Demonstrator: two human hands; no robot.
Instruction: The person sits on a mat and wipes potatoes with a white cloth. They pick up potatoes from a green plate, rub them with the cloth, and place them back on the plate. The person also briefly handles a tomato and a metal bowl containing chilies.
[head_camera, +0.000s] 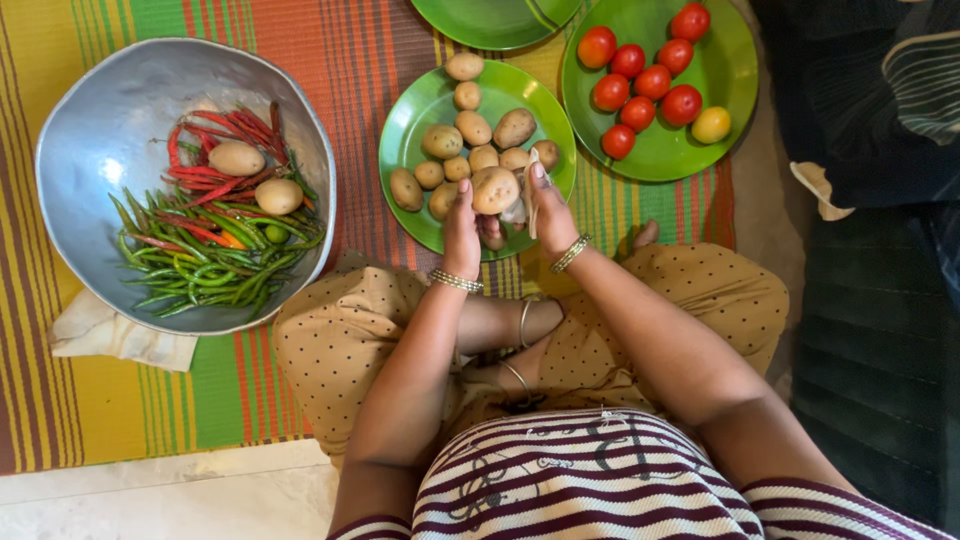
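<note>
My left hand (462, 225) and right hand (548, 205) both wrap fingers around one potato (495, 189), lifted just over the near edge of the green plate of potatoes (410, 130). My right fingers also pinch a white peeler (530, 185).

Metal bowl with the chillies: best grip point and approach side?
Grip the metal bowl by its bare rim at the upper left, coming from above. The chillies and two potatoes crowd the lower right, and the wide thin rim suits a pinch, likely with both hands.
</note>
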